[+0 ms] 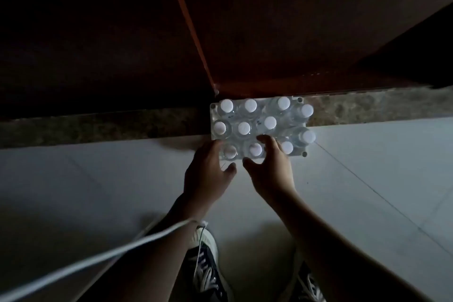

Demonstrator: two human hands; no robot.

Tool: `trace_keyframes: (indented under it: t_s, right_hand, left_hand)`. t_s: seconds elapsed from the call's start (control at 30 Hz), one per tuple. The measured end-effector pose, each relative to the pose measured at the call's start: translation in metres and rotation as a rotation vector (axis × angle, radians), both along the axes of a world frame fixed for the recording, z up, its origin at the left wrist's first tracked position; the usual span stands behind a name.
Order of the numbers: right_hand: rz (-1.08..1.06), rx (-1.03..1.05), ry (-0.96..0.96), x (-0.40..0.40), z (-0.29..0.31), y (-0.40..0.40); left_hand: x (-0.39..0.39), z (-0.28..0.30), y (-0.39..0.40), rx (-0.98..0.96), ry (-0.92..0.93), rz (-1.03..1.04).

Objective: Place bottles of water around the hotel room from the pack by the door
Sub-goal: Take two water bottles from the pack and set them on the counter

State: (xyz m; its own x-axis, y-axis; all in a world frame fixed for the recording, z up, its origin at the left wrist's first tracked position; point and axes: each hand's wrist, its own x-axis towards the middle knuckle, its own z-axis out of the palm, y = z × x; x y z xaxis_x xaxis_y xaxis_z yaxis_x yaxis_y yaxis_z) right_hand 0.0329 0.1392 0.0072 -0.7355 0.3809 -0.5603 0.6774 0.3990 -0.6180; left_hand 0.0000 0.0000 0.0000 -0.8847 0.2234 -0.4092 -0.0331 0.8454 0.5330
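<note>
A plastic-wrapped pack of water bottles (259,115) with white caps stands on the floor against the door sill, seen from above in dim light. My left hand (208,174) curls round the near-left bottle (230,152), thumb at its near side and fingers along the pack's left edge. My right hand (272,171) curls round the near-middle bottle (255,149), with the thumb in front and the fingers behind the cap. Both bottles stand in the pack's near row. The bottle bodies are mostly hidden under the caps and my hands.
A dark reddish wooden door (282,32) rises behind the pack, above a speckled stone sill (367,108). Pale floor tiles (98,179) spread around. My two shoes (206,265) stand below, and a white cable (110,255) crosses my left forearm.
</note>
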Motion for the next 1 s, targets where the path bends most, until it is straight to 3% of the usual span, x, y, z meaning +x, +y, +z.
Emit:
trace_keyframes:
  t_s: [0.23, 0.57, 0.83, 1.0]
  right_hand:
    - [-0.197, 0.054, 0.117, 0.006, -0.101, -0.021]
    - [-0.247, 0.119, 0.105, 0.006, -0.124, -0.023]
    - [-0.116, 0.108, 0.261, 0.005, -0.001, -0.014]
    - [-0.001, 0.007, 0.384, -0.023, 0.143, 0.014]
  left_hand:
    - [0.001, -0.104, 0.000, 0.130, 0.060, 0.030]
    - [0.002, -0.119, 0.005, 0.131, 0.059, 0.117]
    - [-0.011, -0.001, -0.014, 0.215, 0.246, -0.031]
    - [-0.034, 0.153, -0.013, 0.327, 0.196, 0.064]
